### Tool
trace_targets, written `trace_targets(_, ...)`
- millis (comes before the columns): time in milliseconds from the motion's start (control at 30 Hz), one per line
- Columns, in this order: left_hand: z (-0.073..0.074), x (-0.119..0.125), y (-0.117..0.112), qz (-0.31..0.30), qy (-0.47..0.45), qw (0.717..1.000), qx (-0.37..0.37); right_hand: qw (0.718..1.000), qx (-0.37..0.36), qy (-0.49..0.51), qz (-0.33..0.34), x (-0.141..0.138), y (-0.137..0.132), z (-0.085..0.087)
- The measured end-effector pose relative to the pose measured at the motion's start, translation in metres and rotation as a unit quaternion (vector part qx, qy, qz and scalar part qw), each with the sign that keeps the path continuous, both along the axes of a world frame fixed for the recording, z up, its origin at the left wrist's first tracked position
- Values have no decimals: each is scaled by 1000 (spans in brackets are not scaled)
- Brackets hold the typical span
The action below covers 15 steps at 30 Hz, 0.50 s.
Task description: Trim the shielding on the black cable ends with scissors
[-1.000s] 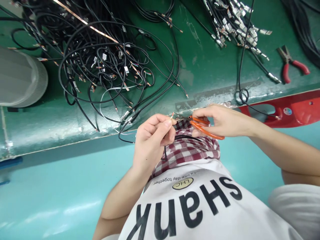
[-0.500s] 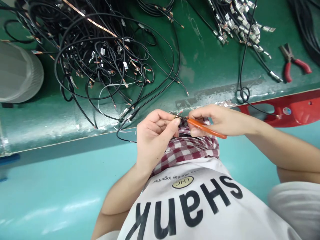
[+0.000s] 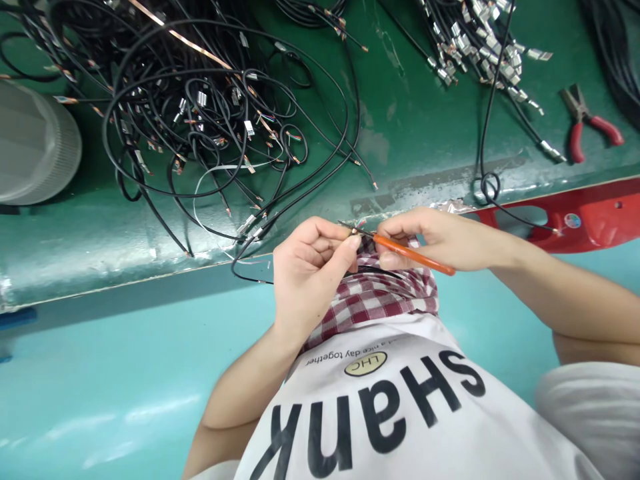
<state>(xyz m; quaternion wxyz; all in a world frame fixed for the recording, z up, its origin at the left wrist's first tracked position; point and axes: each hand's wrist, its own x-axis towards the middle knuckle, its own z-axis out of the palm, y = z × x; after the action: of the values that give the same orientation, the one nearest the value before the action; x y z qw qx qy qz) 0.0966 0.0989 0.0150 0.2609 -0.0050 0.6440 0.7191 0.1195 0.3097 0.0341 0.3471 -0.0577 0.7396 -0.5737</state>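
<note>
My left hand (image 3: 317,263) pinches the end of a black cable, whose small coloured wires (image 3: 360,223) stick out past the thumb and forefinger. My right hand (image 3: 425,239) is closed around an orange-handled tool (image 3: 413,253) with a thin dark tip. That tip reaches across to the cable end at my left fingertips. Whether it is tweezers or a small cutter, I cannot tell. Part of the black cable (image 3: 377,269) shows below the hands, in front of a checked cloth (image 3: 360,293) at my waist.
A tangled heap of black cables (image 3: 200,120) with bare ends covers the green bench (image 3: 400,133) at left. Cables with metal connectors (image 3: 485,40) lie at the back right, near red-handled pliers (image 3: 583,123). A clear plastic tub (image 3: 40,143) stands far left; a red stool (image 3: 600,213) is under the bench edge.
The orange-handled tool has tilted very slightly at the cable end. Both hands stay in nearly the same place, and the view has shifted a little.
</note>
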Motion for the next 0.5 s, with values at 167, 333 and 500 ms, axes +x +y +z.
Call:
trace_targets(167,-7,0,1,21,25,999,2,990,125,66,-18,5,-3,0)
trace_targets(333,-3,-6,-4,35,25,999,3,977,197,74,3,12,5,1)
trace_targets(500,2,-7,-8,13,19,1000,0,900,325,289,5,22,8,15)
